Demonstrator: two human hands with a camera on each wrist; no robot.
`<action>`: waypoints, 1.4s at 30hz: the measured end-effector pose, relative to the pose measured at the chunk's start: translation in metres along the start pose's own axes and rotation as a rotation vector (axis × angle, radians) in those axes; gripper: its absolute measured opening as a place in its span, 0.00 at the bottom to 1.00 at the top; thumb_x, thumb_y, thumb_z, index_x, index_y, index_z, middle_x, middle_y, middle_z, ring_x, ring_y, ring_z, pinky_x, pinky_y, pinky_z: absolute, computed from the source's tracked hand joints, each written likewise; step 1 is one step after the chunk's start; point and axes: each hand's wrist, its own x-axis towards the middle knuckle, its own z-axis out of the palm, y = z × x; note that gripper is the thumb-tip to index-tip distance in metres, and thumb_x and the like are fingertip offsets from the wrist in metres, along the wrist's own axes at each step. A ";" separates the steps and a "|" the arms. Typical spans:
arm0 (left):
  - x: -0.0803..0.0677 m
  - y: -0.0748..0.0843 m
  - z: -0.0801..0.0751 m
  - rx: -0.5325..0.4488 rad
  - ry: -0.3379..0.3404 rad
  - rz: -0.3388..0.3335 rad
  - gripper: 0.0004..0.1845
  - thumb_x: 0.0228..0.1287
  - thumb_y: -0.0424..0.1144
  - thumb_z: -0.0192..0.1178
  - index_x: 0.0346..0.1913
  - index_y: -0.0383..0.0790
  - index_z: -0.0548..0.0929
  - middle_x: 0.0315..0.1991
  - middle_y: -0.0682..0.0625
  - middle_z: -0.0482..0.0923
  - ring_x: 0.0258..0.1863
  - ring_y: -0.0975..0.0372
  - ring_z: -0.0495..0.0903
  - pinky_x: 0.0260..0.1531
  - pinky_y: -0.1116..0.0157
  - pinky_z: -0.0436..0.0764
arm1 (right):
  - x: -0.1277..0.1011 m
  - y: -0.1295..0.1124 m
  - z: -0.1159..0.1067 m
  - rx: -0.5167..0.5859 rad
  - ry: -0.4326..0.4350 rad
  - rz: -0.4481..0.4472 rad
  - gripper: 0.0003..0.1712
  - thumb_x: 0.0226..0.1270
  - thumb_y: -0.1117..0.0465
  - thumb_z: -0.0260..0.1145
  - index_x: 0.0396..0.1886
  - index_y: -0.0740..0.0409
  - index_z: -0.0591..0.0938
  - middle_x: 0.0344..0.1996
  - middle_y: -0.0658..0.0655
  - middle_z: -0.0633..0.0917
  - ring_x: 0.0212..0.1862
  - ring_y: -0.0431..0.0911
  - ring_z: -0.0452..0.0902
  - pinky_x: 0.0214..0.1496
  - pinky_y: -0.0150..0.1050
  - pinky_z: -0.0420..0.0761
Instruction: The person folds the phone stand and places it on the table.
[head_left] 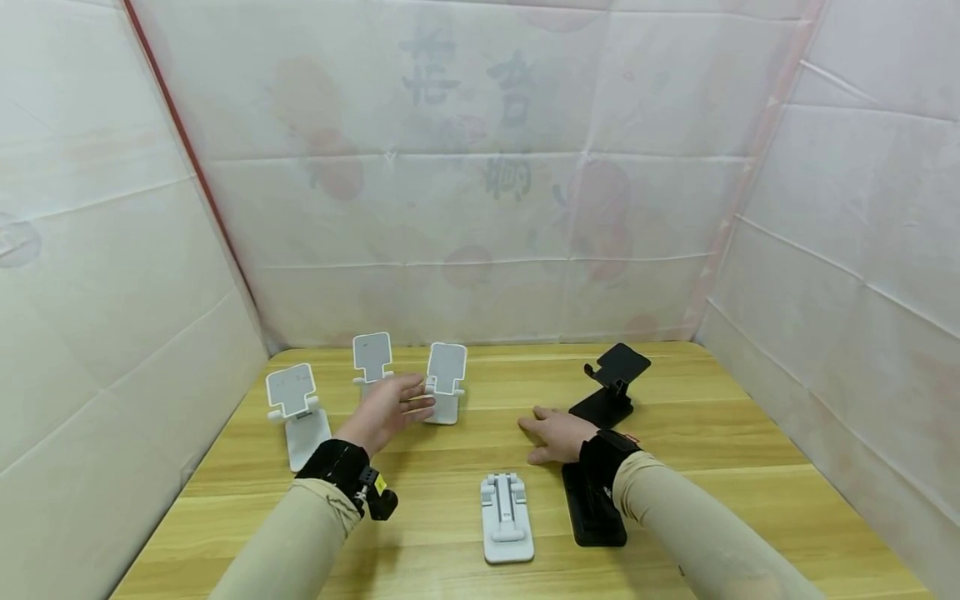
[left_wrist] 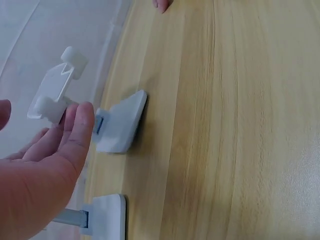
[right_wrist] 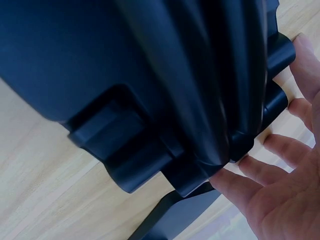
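The person's left hand reaches out over the wooden table toward the row of white phone stands at the back left, its fingers straight and loosely spread, holding nothing. It hovers just in front of the right-most white stand, the fingertips close beside the stand's upright plate; from the left wrist view this same stand sits with its base flat on the table and its holder tilted up toward the wall, and I cannot tell for sure whether a fingertip touches it. Behind the hand stands the middle white stand, partly hidden by it, and further left the left white stand sits apart near the wall. The right hand lies flat on the table, palm down, fingers relaxed and pointing left, gripping nothing. Just beyond it the opened black stand stands upright, and under the right wrist a folded black stand lies flat; in the right wrist view its dark body fills the picture with the spread fingers beside it. Between the two forearms a folded white stand lies flat near the front edge.
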 end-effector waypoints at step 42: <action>0.004 -0.011 0.007 0.298 0.176 0.080 0.06 0.74 0.28 0.57 0.39 0.26 0.78 0.39 0.41 0.82 0.35 0.58 0.84 0.47 0.56 0.90 | -0.003 0.001 -0.001 0.016 0.015 -0.043 0.39 0.73 0.46 0.67 0.77 0.56 0.68 0.75 0.72 0.64 0.74 0.66 0.64 0.73 0.58 0.71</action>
